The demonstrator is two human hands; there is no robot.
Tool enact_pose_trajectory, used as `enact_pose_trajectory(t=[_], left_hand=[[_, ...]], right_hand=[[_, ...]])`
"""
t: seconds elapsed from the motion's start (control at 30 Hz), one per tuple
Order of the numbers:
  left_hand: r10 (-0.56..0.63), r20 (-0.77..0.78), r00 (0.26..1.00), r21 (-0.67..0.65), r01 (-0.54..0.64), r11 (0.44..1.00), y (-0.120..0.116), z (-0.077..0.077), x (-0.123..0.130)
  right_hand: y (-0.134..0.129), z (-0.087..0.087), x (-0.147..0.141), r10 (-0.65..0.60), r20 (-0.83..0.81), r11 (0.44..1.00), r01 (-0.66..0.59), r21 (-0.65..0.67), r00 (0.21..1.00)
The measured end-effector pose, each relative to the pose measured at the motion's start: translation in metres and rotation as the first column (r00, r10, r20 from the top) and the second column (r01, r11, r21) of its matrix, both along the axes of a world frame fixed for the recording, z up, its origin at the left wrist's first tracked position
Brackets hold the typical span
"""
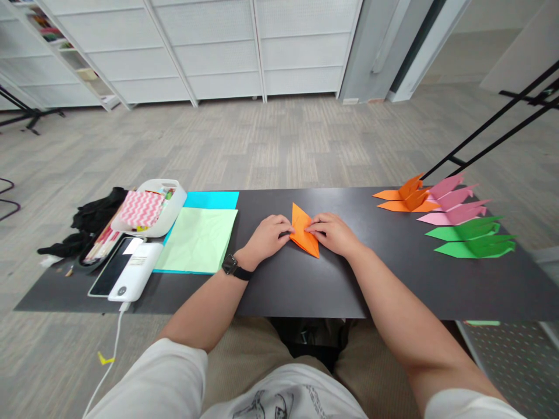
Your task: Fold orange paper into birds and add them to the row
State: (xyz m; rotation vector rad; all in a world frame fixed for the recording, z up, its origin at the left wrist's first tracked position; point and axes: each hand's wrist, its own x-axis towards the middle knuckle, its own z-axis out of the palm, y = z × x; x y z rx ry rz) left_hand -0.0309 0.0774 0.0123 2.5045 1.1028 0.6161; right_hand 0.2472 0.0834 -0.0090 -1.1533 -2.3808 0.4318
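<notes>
A folded piece of orange origami paper (302, 228) lies at the middle of the dark table, one point toward the far edge and another toward the near right. My left hand (271, 234) pinches its left edge with thumb and fingertips. On the opposite edge, the thumb and fingers of my right hand (332, 233) close on the paper too. The fingertips partly cover both sides of the folds. A black watch (236, 267) is on my left wrist.
Folded paper birds, orange (408, 198), pink (454, 206) and green (474, 238), stand in a row at the right of the table (349, 291). To the left are light green sheets (198, 238) over blue ones, a white basket (177, 206), a phone (111, 270) and a cabled power bank (137, 270).
</notes>
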Motion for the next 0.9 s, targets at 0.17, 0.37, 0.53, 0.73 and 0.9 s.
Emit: enact_pose_trajectory(t=[0.17,0.37,0.53,0.73,0.9], left_hand=[[0.009,0.002,1.0,0.001,-0.009,1.0,-0.001,0.001,0.0],[0.095,0.01,0.995,0.015,-0.095,0.995,-0.002,-0.003,0.001],[0.13,0.013,0.991,0.019,-0.13,0.991,-0.002,-0.004,0.002],[0.178,-0.02,0.984,0.037,-0.177,0.983,-0.003,-0.005,0.005],[0.188,-0.046,0.981,0.041,-0.186,0.982,-0.002,-0.007,0.008]], right_hand=[[-0.002,0.001,-0.001,0.006,-0.009,1.0,-0.006,0.009,1.0],[-0.009,0.007,-0.005,0.02,0.02,1.0,-0.02,-0.01,1.0],[-0.01,0.01,-0.008,0.049,0.03,0.999,-0.048,-0.016,0.998],[-0.012,0.01,-0.008,0.045,0.042,0.999,-0.045,-0.018,0.998],[-0.011,0.01,-0.009,0.022,0.047,0.999,-0.02,-0.029,0.999]])
